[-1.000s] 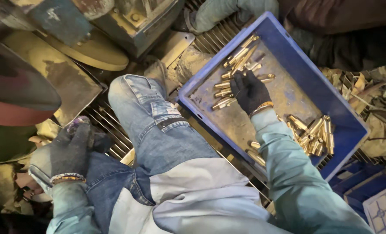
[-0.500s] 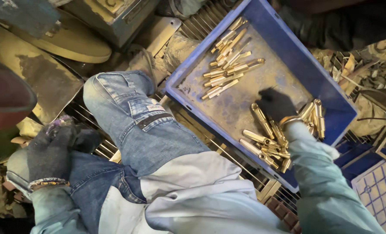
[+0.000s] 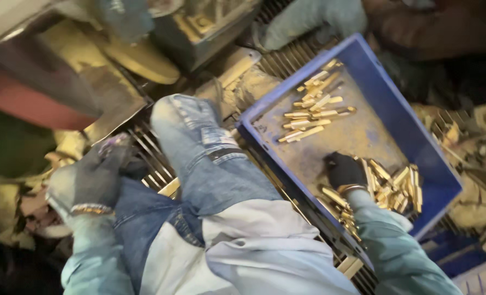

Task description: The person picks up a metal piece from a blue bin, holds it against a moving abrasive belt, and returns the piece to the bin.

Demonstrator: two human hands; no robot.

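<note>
Metal grate floor (image 3: 155, 158); blue crate (image 3: 387, 104) beside knee. Right hand (image 3: 344, 170) moved from far brass rods (image 3: 314, 112) to near pile (image 3: 395, 188), grip unclear. Left hand (image 3: 87, 180) stays closed, contents unseen.

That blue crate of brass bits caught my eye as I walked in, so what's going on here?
A seated person in jeans works over a blue crate beside their knee. The gloved right hand is down in the crate, at the heap of brass pieces in its near corner; whether it grips any cannot be told. A second, smaller batch of brass pieces lies at the far end. The gloved left hand rests by the left thigh above a metal grating.
</note>
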